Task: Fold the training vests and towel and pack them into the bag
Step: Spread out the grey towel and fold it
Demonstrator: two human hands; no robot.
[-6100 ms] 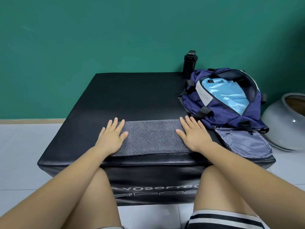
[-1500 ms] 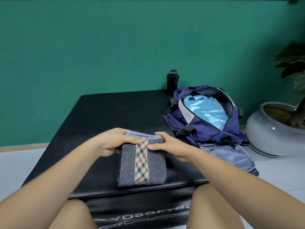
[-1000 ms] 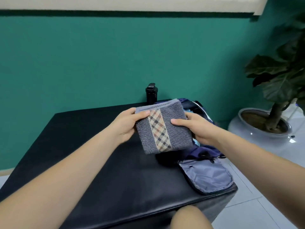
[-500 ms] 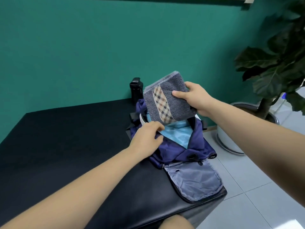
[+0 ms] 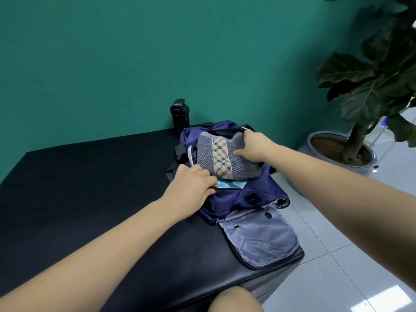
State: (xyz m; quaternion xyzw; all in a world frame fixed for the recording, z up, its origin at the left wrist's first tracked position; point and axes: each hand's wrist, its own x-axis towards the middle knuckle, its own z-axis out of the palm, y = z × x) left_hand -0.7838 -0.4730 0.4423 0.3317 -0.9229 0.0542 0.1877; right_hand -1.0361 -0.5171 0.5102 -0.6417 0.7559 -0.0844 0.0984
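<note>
At the right end of the black padded desk (image 5: 90,188), the navy bag (image 5: 234,199) lies with its mouth open. The right hand (image 5: 254,147) grips the folded grey towel (image 5: 209,158) with the plaid stripe, fingers curled behind its far edge and thumb pressed on top; the towel sits partly inside the opening, over a light blue vest (image 5: 229,184). The left hand (image 5: 191,188) holds the bag's near rim, fingers curled over it. A black bottle (image 5: 179,118) stands just behind the bag.
</note>
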